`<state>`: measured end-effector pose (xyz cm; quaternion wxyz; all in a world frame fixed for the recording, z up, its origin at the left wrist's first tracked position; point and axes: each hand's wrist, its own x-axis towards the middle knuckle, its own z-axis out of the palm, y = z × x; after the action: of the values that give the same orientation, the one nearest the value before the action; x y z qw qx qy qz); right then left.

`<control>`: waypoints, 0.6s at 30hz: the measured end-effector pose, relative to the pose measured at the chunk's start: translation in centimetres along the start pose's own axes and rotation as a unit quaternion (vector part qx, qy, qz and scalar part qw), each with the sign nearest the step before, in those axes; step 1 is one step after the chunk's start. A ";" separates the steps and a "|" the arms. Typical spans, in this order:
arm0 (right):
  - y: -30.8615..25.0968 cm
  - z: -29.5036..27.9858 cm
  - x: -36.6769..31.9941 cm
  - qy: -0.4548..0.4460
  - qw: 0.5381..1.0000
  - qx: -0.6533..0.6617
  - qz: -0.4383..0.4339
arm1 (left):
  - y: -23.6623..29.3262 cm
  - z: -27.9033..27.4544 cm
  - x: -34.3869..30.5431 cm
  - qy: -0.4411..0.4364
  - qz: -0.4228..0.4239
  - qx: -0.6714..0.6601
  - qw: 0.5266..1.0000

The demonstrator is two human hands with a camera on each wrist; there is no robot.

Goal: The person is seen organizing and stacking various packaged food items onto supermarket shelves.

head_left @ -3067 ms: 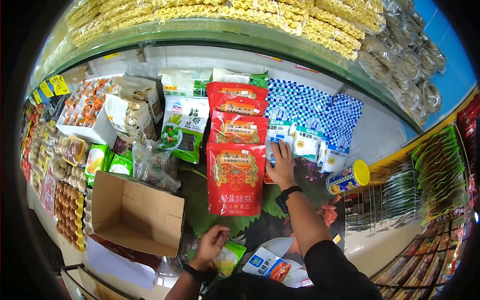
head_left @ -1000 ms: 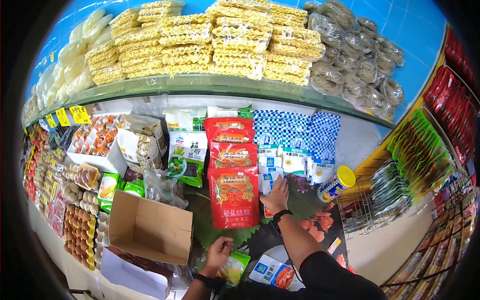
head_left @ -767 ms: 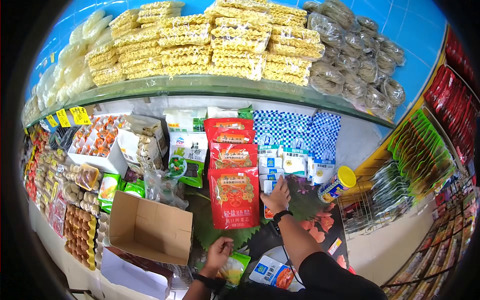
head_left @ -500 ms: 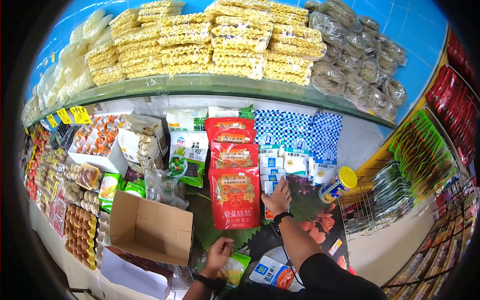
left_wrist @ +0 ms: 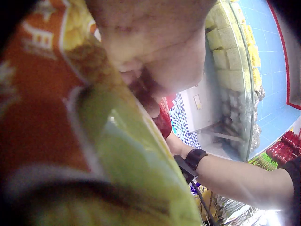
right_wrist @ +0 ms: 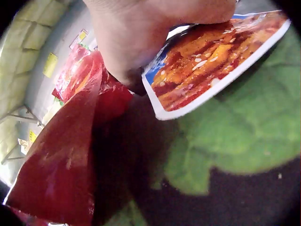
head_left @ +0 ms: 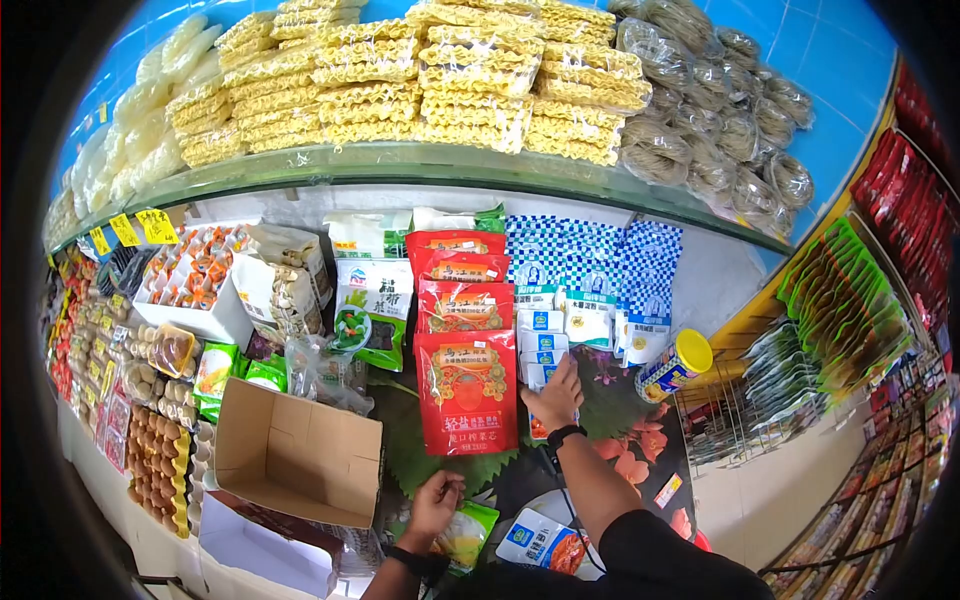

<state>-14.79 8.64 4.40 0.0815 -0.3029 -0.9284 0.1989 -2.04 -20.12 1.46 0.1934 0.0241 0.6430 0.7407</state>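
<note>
In the head view my right hand (head_left: 553,397) holds the front blue-and-white pouch (head_left: 538,372) of a short row, fingers laid over it and thumb at its left edge. The right wrist view shows the pouch's lower part (right_wrist: 197,70), printed with red, sesame-dotted food, sticking out below the palm. Beside it stands a row of red pickle pouches (head_left: 467,385). My left hand (head_left: 437,505) rests low at the front, its fingers loosely curled with nothing in them. Right by it lies a green-and-yellow packet (head_left: 470,537), which looms large in the left wrist view.
An open cardboard box (head_left: 295,455) stands at the left. Another blue-and-white pouch (head_left: 540,542) lies near the body. A yellow-lidded can (head_left: 675,367) is at the right. Above runs a glass shelf (head_left: 400,165) stacked with noodles; hanging packets (head_left: 840,295) fill the right side.
Since the oldest frame the head view has tilted up and my right hand has come down the blue-and-white row, uncovering pouches behind it. Over the last second both hands stay nearly still.
</note>
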 end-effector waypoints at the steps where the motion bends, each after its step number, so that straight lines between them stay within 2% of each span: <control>1: 0.0 0.0 0.2 -0.003 1.000 -0.002 0.002 | 0.0 0.0 0.1 0.000 -0.002 -0.001 1.000; 4: 0.0 0.1 0.8 0.002 1.000 0.008 -0.005 | -0.2 -0.1 0.1 0.001 0.001 -0.005 1.000; 7: 0.0 0.0 1.2 -0.006 0.998 0.026 -0.052 | -0.3 -0.1 0.1 0.003 -0.009 0.004 1.000; 18: -0.4 0.9 1.2 0.004 0.998 0.019 -0.059 | -0.7 -0.1 0.2 0.002 0.002 0.003 1.000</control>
<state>-16.20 8.80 3.82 0.1025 -0.2471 -0.9403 0.2103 -2.09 -20.09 0.74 0.1910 0.0244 0.6454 0.7391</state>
